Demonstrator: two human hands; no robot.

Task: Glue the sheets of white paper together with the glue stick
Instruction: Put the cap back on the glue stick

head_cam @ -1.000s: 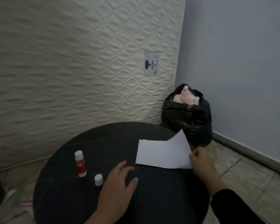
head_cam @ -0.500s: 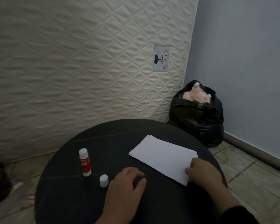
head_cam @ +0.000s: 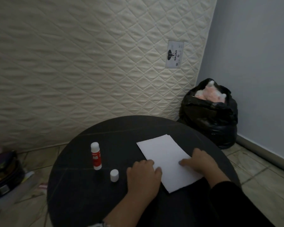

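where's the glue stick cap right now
In the head view the cap stands on the round table, between the upright glue stick and the left hand.

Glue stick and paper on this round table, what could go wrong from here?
1. The glue stick stands upright with its cap off, close to the left hand; a careless sweep might topple it.
2. The white paper has its near corner by the table edge; pressing with the right hand could slide the sheets out of line.
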